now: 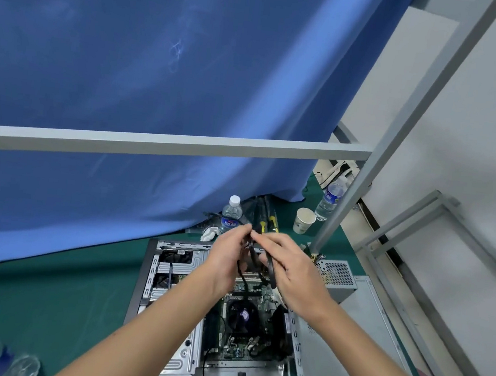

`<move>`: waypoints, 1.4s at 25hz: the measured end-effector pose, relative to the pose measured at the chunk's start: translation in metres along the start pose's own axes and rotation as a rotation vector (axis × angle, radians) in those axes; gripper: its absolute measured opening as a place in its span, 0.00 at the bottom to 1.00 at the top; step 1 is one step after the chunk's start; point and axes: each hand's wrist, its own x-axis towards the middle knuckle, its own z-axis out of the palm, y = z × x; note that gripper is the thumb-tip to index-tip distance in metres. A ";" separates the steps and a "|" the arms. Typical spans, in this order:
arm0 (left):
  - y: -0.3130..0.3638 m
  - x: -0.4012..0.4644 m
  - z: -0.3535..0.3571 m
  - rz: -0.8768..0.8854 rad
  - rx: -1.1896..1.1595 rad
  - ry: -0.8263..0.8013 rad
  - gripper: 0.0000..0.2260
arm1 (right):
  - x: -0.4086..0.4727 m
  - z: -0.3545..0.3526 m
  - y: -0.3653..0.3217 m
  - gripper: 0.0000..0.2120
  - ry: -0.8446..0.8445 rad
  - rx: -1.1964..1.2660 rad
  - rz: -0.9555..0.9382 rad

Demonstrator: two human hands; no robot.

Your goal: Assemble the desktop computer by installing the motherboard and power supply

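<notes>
**Cable being handled above the open case: points of risk**

A black cable is being pinched between both hands above the open computer case. The fingertips of the left hand are being closed on its upper end, and the fingers of the right hand are being curled round the loop; the connector itself cannot be made out. The motherboard is being shown already seated in the case, its cooler fan directly beneath the hands. The power supply is being left outside the case, on the green table just beside its right wall. A slack loop is judged liable to be dropped onto the fan or snagged on board components; a hard pull could strain whatever socket is holding the far end. The water bottle standing near the case is being treated as a spill hazard.
</notes>
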 end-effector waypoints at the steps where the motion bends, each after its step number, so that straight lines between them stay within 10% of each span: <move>1: 0.001 0.001 -0.005 0.038 0.100 0.043 0.09 | 0.000 0.002 0.002 0.20 0.102 0.026 0.032; 5: 0.006 0.007 -0.056 0.051 0.502 0.139 0.12 | 0.006 0.000 0.012 0.10 0.430 0.304 0.359; 13: -0.007 0.036 -0.156 -0.140 1.348 -0.010 0.13 | 0.003 0.030 0.014 0.08 0.333 0.710 0.637; 31: -0.060 0.051 -0.161 0.151 1.498 0.447 0.13 | -0.011 0.046 0.023 0.10 0.206 1.179 0.858; 35: -0.054 0.033 -0.119 0.299 1.349 0.193 0.12 | -0.012 0.053 0.023 0.14 0.221 1.287 0.879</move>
